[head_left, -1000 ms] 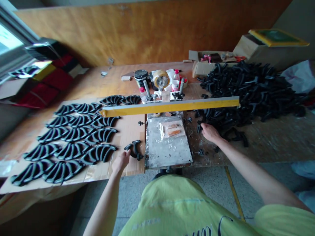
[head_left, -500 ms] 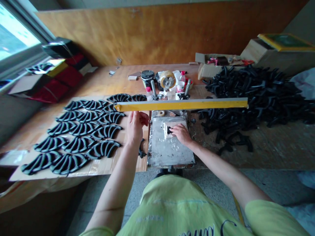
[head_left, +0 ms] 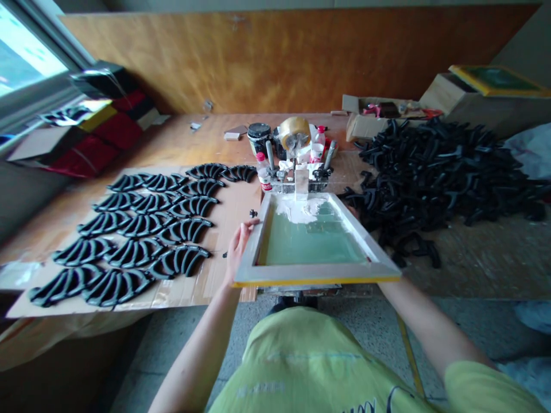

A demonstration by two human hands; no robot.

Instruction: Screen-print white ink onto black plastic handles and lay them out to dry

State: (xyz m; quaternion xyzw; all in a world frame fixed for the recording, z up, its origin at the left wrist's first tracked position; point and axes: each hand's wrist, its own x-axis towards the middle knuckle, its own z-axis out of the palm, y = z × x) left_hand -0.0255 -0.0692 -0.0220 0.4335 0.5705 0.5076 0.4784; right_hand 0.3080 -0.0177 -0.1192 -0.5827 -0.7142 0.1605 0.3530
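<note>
A screen frame [head_left: 318,274] with grey rails, a yellow front edge and green mesh lies tilted low over the worktop. White paste [head_left: 303,210] is smeared near the mesh's far end. My left hand [head_left: 239,244] grips the frame's left rail, fingers closed round its edge. My right forearm reaches under the frame's front right corner; the hand itself is hidden beneath it. At the far end, a clamp stand [head_left: 301,184] with a roll of tape [head_left: 295,133] above holds the frame. The metal plate and the small black part are covered by the frame.
Rows of black curved parts [head_left: 140,223] lie on cardboard [head_left: 232,275] at left. A large heap of black parts [head_left: 451,166] fills the right. Behind the stand are a black tub [head_left: 258,136] and bottles [head_left: 263,172]. Boxes [head_left: 365,127] stand at the back right.
The frame has swung down from edge-on to nearly flat over the plate. My left hand has come down on its left rail. My right hand has moved right, out of sight under the frame.
</note>
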